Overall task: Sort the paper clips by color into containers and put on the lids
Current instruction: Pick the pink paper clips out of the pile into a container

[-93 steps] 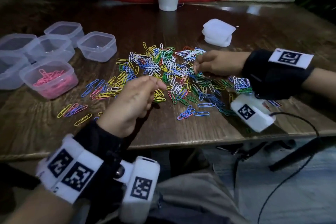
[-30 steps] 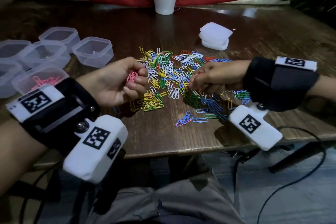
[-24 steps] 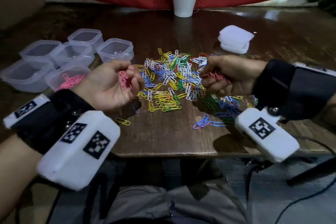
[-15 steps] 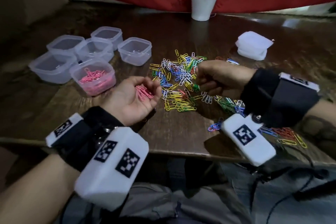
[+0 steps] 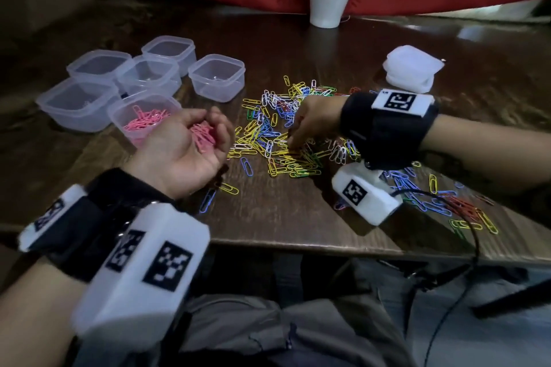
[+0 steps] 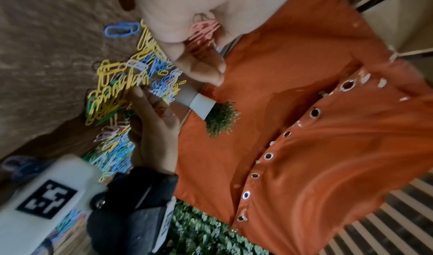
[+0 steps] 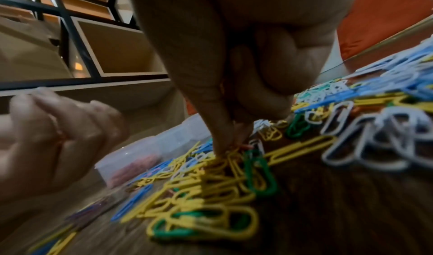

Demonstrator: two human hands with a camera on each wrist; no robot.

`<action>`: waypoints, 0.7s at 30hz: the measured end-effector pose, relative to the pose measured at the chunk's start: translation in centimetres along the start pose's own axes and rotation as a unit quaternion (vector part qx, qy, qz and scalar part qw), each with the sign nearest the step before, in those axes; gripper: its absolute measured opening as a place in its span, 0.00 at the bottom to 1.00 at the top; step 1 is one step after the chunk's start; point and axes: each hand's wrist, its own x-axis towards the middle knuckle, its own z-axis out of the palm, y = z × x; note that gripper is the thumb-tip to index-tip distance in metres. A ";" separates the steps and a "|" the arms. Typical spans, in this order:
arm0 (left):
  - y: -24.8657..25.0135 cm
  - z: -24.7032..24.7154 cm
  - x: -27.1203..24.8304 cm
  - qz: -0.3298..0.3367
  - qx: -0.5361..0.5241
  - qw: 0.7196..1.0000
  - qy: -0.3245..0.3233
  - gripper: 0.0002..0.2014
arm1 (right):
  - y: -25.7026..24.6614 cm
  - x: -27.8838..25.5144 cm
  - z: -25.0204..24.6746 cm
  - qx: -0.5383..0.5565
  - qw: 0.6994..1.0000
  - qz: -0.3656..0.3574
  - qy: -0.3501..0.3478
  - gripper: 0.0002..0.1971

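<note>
My left hand [image 5: 198, 128] lies palm up beside the heap, its fingers curled round a bunch of pink paper clips [image 5: 203, 135], which also show as pink clips [image 6: 203, 31] in the left wrist view. Just beyond it stands a clear container [image 5: 119, 112] holding more pink clips [image 5: 146, 121]. My right hand [image 5: 293, 143] reaches down into the mixed heap of coloured clips [image 5: 268, 140]. Its thumb and forefinger [image 7: 219, 144] pinch together on a reddish-pink clip [image 7: 244, 145] among yellow and green ones.
Several empty clear containers [image 5: 217, 76] cluster at the back left. A stack of white lids [image 5: 413, 68] sits at the back right and a white plant pot [image 5: 328, 1] at the far edge. Loose clips [image 5: 441, 202] lie near the table's front right edge.
My left hand has turned palm up with the pink clips and come down beside the pink container. My right hand has gone from near the left hand back down into the heap.
</note>
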 end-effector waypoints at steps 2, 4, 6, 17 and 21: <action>1.4 -1.6 -0.8 0.022 0.003 1.000 0.008 0.07 | 0.5 0.4 -0.6 0.028 0.999 0.016 -0.018 0.09; 3.1 -3.6 -1.6 0.035 0.014 0.999 0.012 0.07 | 1.1 0.7 -0.9 0.096 0.995 0.030 -0.021 0.10; 4.5 -5.2 -2.3 0.005 0.022 1.000 -0.009 0.11 | 1.6 1.0 -1.0 0.195 0.980 0.046 -0.016 0.17; 3.9 -4.8 -2.8 0.094 0.617 0.777 0.090 0.05 | -3.1 -0.5 0.0 0.393 0.911 -0.074 -0.100 0.11; 4.3 -5.1 -2.4 0.170 0.811 0.550 0.104 0.08 | -5.8 0.3 1.1 0.188 0.968 -0.148 -0.078 0.11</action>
